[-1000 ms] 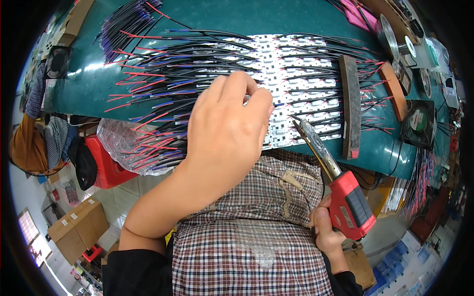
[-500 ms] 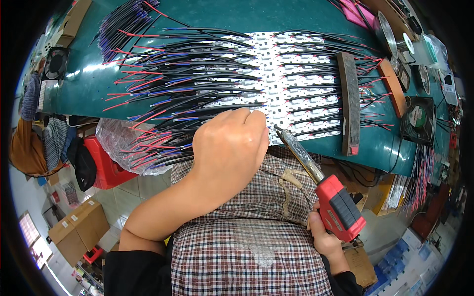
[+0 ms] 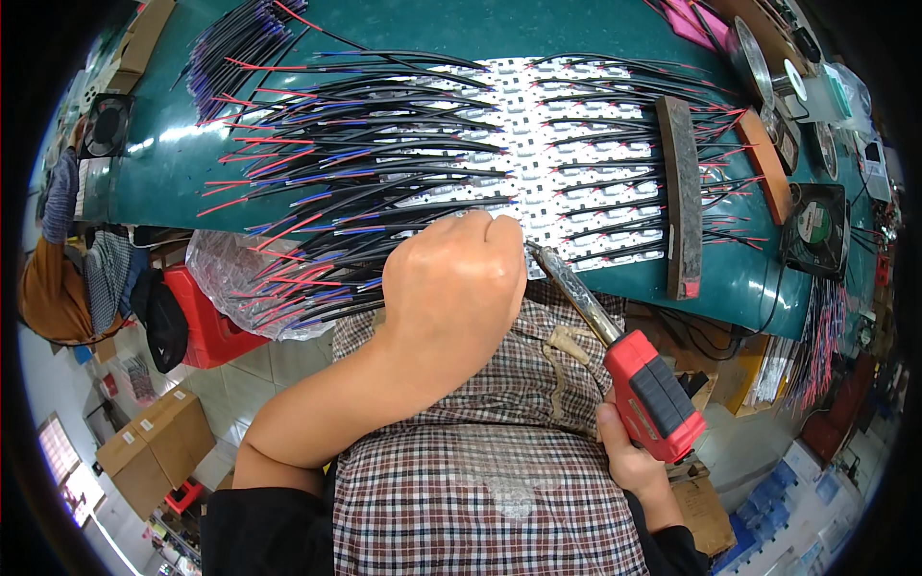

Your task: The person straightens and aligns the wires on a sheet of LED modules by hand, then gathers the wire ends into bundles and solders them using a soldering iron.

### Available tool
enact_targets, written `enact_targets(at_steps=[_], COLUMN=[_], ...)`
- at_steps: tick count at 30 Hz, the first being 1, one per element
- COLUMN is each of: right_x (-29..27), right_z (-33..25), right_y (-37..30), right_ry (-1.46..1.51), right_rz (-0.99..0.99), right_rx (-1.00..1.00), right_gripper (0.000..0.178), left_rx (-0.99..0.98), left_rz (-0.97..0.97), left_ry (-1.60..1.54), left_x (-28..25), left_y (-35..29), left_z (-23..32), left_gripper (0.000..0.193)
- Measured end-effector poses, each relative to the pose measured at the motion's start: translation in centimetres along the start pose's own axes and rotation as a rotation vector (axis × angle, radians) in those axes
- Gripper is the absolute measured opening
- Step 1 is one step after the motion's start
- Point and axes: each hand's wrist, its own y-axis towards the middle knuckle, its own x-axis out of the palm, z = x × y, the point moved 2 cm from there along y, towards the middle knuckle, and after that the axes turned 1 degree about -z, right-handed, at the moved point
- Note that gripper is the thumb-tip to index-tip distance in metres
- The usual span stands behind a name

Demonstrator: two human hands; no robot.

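A white panel of small circuit boards [image 3: 523, 144] lies on the green table, with black wires [image 3: 423, 149] ending in red and blue tips along both sides. My left hand [image 3: 456, 288] is closed over the panel's near edge; its fingertips and whatever they pinch are hidden beneath the knuckles. My right hand [image 3: 629, 456] grips a red and black soldering gun [image 3: 653, 396] from below. The gun's long metal barrel slants up and left, and its tip is close beside my left fingers at the panel's near edge.
A dark bar [image 3: 680, 197] lies across the right-hand wires, beside an orange block [image 3: 764, 168]. A small black fan [image 3: 816, 230] and a solder spool [image 3: 789, 82] stand at the right. A wire bundle [image 3: 240, 53] lies far left. Clear plastic [image 3: 230, 278] hangs below the table's edge.
The soldering gun has shifted slightly left and up, its tip now nearer my left fingers. My left hand has moved a little to the right, still closed.
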Motion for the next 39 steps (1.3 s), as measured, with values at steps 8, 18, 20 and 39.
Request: enact_targets(at_steps=[8,18,20,39], right_x=[-0.1,0.1,-0.1,0.1], right_z=[-0.1,0.1,0.2,-0.8], right_y=[0.2,-0.5,-0.5,0.7], right_ry=[-0.044,-0.032,-0.053,-0.052], right_rz=[-0.014,0.087,0.076,0.044], right_rx=[-0.030,-0.104,-0.117,-0.183], right_gripper=[0.020,0.026,0.025,0.024], left_rx=[0.028,0.009,0.010,-0.035], left_rz=[-0.008,0.009,0.004,-0.006], left_ry=[0.036,0.025,0.015,-0.079], left_x=[0.0,0.0,-0.1,-0.2], left_y=[0.2,0.5,0.5,0.6], left_z=[0.3,0.3,0.3,-0.1], left_gripper=[0.014,0.018,0.017,0.014])
